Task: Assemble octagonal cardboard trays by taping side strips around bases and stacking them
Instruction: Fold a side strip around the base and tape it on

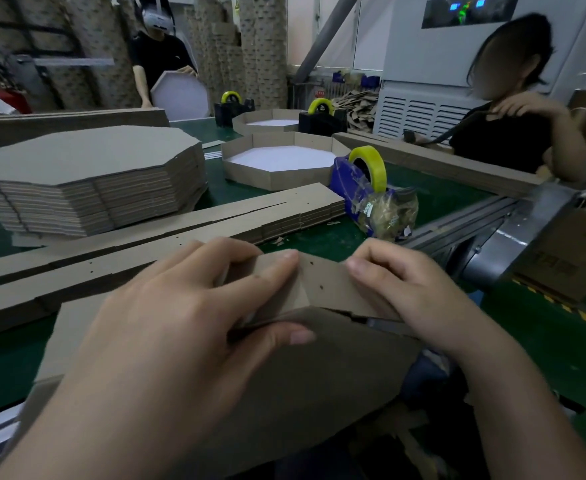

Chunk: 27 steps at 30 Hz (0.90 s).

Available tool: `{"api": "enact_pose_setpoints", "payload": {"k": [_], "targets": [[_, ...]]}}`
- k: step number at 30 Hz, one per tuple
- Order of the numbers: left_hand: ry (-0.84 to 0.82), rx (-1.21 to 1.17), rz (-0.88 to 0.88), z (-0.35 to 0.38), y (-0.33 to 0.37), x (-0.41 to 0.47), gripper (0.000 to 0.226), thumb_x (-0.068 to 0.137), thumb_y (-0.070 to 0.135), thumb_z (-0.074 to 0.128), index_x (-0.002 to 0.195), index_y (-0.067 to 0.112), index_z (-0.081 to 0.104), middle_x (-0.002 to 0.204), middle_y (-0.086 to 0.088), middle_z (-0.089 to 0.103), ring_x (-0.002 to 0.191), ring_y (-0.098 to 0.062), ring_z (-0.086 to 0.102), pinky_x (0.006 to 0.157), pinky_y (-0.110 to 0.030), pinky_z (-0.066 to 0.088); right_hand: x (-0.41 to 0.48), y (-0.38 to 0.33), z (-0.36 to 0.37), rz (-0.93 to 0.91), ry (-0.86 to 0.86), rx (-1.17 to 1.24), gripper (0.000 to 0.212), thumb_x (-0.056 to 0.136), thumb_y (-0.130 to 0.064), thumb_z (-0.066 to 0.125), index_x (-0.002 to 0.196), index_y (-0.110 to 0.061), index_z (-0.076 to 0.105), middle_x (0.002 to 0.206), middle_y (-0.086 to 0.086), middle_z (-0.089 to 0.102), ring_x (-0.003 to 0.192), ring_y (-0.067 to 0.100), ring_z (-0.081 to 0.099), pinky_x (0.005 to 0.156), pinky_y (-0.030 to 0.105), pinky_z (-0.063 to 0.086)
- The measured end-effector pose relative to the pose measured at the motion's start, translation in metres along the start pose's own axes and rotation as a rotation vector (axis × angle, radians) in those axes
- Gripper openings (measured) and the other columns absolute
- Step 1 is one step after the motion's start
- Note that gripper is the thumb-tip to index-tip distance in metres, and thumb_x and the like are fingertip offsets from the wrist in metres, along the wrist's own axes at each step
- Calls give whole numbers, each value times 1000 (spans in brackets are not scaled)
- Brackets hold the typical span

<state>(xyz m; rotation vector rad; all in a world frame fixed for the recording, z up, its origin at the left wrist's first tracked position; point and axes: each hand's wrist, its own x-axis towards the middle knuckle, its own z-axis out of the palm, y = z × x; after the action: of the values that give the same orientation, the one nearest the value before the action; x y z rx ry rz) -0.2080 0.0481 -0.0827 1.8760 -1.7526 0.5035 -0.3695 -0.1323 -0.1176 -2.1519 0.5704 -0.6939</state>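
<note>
- You are on a factory floor, in a cardboard-packaging workshop.
- The desk (433,199) is one long green belt with a metal side rail, and several stations share it.
- Stock lies on it in bulk: a tall stack of octagonal bases (87,178), long piles of side strips (180,230), and made-up trays (281,164) with white floors.
- A blue tape dispenser (360,188) stands near you, and black tape dispensers (322,121) stand farther along.
- Two others share the line: a standing person (156,53) holding a tray and a seated person (513,133) at your right.
- Behind them are columns of stacked cardboard (260,46), a heap of offcuts (357,105) and a grey machine cabinet (423,64) with louvred vents and lit indicators.
- Yellow-and-black hazard stripes (554,303) run along the right.
</note>
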Motion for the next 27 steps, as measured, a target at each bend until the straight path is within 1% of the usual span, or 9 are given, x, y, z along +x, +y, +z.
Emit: {"api": "enact_pose_setpoints", "payload": {"k": [3, 7, 10, 12, 15, 17, 21, 24, 27], "targets": [[42, -51, -24, -3, 2, -4, 52, 80, 62, 49, 121, 34, 65, 107, 8, 64, 92, -22, 63, 65, -45, 54, -6, 1, -11, -68, 80, -35, 38, 81, -61, 49, 85, -27, 65, 84, -5, 64, 81, 10, 60, 72, 28, 45], [83, -142, -58, -4, 4, -8, 52, 81, 62, 49, 126, 40, 59, 110, 13, 61, 97, -18, 62, 69, -41, 54, -12, 2, -11, -154, 138, -79, 31, 85, -53, 49, 89, -28, 65, 89, -11, 62, 90, 8, 59, 73, 11, 41], [101, -212, -56, 2, 3, -15, 48, 80, 58, 53, 127, 43, 57, 111, 12, 60, 96, -17, 61, 72, -33, 48, -13, 2, -6, -220, 201, -117, 29, 88, -47, 49, 90, -23, 66, 87, -12, 60, 90, 7, 58, 76, 10, 39], [99, -257, -78, 8, 0, -22, 49, 80, 57, 54, 129, 48, 54, 112, 13, 59, 97, -15, 60, 75, -29, 43, -12, 3, -1, -275, 242, -145, 29, 90, -42, 52, 88, -19, 69, 83, -13, 60, 85, 6, 59, 74, 11, 40], [72, -301, -117, 15, -9, -32, 53, 81, 58, 53, 133, 49, 47, 114, 15, 58, 101, -13, 60, 78, -25, 43, -11, 6, 9, -342, 295, -181, 29, 91, -35, 54, 86, -13, 71, 80, -7, 61, 77, 9, 60, 69, 23, 45], [47, -312, -128, 14, -14, -37, 50, 81, 59, 54, 131, 50, 50, 116, 14, 57, 104, -11, 59, 79, -23, 44, -10, 6, 18, -366, 320, -198, 30, 91, -33, 54, 84, -10, 72, 78, -3, 63, 74, 12, 60, 66, 31, 47], [-35, -281, -95, 5, -22, -31, 42, 82, 58, 53, 121, 47, 60, 116, 15, 57, 104, -6, 59, 79, -25, 47, -6, 6, 30, -404, 355, -211, 32, 91, -31, 55, 83, -7, 74, 77, 0, 65, 72, 16, 62, 64, 38, 49], [-134, -138, 2, 3, -12, -12, 37, 84, 56, 48, 114, 44, 67, 112, 10, 61, 99, -14, 61, 74, -38, 54, -2, 0, 36, -426, 354, -226, 33, 92, -32, 55, 85, -6, 75, 77, 2, 66, 73, 18, 63, 64, 40, 49], [-226, 53, 114, 7, -1, 6, 42, 86, 52, 41, 113, 39, 69, 99, 3, 65, 84, -21, 63, 64, -37, 54, 2, -4, 41, -428, 333, -231, 35, 92, -33, 53, 88, -6, 75, 80, 3, 66, 76, 18, 63, 67, 38, 49]]}}
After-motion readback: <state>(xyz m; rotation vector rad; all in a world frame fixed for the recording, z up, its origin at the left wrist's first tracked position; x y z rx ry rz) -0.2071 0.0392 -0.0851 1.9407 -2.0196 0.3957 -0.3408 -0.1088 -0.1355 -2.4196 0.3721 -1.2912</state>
